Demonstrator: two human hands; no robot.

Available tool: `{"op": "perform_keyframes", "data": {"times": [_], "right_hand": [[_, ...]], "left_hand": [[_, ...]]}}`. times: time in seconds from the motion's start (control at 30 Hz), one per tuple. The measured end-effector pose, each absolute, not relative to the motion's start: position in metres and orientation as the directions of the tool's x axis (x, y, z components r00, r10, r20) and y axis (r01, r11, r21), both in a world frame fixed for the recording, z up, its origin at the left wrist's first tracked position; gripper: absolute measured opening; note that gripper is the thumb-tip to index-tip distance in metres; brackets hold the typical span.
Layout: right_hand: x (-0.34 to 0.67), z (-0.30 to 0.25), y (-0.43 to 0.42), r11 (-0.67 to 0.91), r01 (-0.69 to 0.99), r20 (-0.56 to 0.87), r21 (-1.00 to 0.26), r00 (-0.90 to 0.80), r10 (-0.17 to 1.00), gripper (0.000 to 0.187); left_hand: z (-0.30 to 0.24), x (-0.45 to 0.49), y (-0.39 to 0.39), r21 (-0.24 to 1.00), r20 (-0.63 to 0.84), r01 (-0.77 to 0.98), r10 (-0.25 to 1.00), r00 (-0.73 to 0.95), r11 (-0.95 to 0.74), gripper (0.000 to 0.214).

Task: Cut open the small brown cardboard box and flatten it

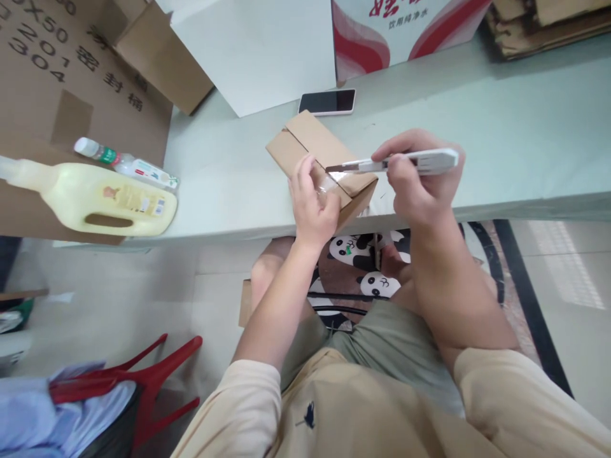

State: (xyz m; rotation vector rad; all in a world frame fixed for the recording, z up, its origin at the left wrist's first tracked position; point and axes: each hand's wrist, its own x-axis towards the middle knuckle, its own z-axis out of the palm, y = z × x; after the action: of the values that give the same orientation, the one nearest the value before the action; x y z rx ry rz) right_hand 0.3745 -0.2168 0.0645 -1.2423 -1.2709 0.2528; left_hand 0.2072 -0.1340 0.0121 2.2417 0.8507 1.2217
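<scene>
A small brown cardboard box (315,149) lies closed at the near edge of the pale green table (501,133). My left hand (311,205) rests on its near end with the fingers curled against the clear tape over the seam. My right hand (416,181) is closed round a white utility knife (410,162), held level just above the box. The knife's blade tip points left, toward the fingers of my left hand.
A phone (328,101) lies face up behind the box. A yellow jug (107,198) and a small clear bottle (126,164) lie at the left on a big brown carton (57,83). White and red boxes stand at the back. A red stool (143,381) stands on the floor, lower left.
</scene>
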Motion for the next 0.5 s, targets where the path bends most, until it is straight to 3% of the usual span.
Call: {"op": "perform_keyframes", "data": {"times": [0.13, 0.27, 0.4, 0.5], "right_hand": [[0.376, 0.078, -0.226, 0.419, 0.610, 0.680, -0.673, 0.286, 0.675, 0.038], [0.372, 0.082, -0.225, 0.525, 0.577, 0.734, -0.625, 0.206, 0.647, 0.038], [0.366, 0.078, -0.221, 0.636, 0.455, 0.736, -0.623, 0.067, 0.673, 0.039], [0.361, 0.076, -0.223, 0.603, 0.458, 0.688, -0.654, 0.028, 0.725, 0.042]], "left_hand": [[0.018, 0.205, -0.134, 0.584, 0.581, 0.343, 0.674, 0.455, -0.735, 0.041], [0.020, 0.205, -0.135, 0.545, 0.595, 0.360, 0.652, 0.470, -0.757, 0.039], [0.014, 0.206, -0.134, 0.605, 0.605, 0.307, 0.674, 0.424, -0.735, 0.055], [0.009, 0.205, -0.133, 0.667, 0.576, 0.268, 0.709, 0.406, -0.695, 0.074]]}}
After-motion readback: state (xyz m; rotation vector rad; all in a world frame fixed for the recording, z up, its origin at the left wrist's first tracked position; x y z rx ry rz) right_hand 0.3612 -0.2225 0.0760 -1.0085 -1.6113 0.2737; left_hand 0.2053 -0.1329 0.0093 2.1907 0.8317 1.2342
